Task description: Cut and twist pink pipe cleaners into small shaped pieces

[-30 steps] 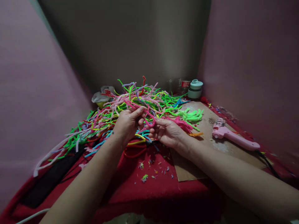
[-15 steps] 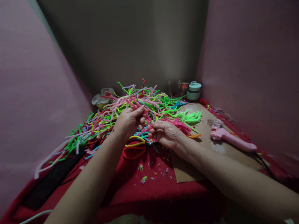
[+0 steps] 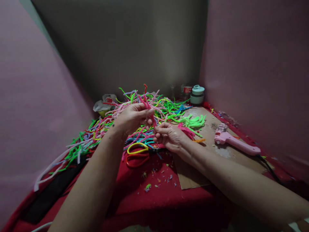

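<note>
Pink pipe cleaners (image 3: 145, 101) run between my two hands above the table. My left hand (image 3: 136, 117) pinches them between thumb and fingers, and their upper ends stick out beyond it. Lower and to the right, my right hand (image 3: 169, 135) is closed on their lower end. Behind and under the hands spreads a big tangled heap of pipe cleaners (image 3: 166, 104) in green, pink, yellow, purple and other colours. Scissors (image 3: 137, 154) with yellow and red handles lie just below the hands, their blades partly hidden near my right hand.
A pink glue gun (image 3: 238, 141) rests on a cardboard sheet (image 3: 193, 177) at the right, near green pipe cleaner bunches (image 3: 193, 121). A mint-lidded container (image 3: 197, 95) stands behind. Scraps litter the red cloth (image 3: 145, 203). A black flat item (image 3: 53, 190) lies at left.
My left hand has lifted slightly and turned, and the pink pipe cleaners now stand more upright in it. My right hand keeps its grip at the lower end. The view has shifted a little.
</note>
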Demonstrator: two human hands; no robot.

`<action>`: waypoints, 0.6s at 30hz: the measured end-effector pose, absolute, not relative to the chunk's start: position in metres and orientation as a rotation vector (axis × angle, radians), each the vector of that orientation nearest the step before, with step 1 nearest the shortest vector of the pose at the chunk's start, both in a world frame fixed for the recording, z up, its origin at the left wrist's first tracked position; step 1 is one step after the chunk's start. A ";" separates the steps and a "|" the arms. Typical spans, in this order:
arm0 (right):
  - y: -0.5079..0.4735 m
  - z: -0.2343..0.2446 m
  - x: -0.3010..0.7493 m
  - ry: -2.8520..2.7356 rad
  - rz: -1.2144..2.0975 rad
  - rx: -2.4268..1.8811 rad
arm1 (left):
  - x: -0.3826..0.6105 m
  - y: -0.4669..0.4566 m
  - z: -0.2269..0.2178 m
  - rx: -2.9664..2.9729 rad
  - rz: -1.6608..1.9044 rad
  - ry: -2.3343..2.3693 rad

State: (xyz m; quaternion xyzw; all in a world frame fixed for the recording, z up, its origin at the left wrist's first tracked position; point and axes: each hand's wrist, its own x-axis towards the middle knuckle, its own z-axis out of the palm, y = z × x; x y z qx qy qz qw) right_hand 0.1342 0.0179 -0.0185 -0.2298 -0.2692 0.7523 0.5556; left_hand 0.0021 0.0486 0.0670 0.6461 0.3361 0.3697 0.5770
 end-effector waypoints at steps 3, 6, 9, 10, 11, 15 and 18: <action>0.019 -0.018 0.136 -0.623 1.755 -0.536 | -0.001 0.049 0.060 1.552 0.748 0.775; 0.020 -0.018 0.137 -0.630 1.770 -0.539 | -0.006 0.050 0.052 1.622 0.628 0.817; 0.018 -0.017 0.138 -0.613 1.866 -0.488 | -0.011 0.052 0.048 1.679 0.668 0.842; 0.018 -0.017 0.139 -0.599 1.915 -0.471 | -0.012 0.053 0.048 1.687 0.701 0.844; 0.018 -0.017 0.139 -0.588 1.972 -0.464 | -0.013 0.054 0.047 1.689 0.734 0.839; 0.017 -0.019 0.141 -0.654 2.191 -0.424 | -0.017 0.053 0.043 1.664 0.804 0.813; 0.017 -0.020 0.142 -0.716 2.228 -0.353 | -0.019 0.050 0.038 1.627 0.812 0.817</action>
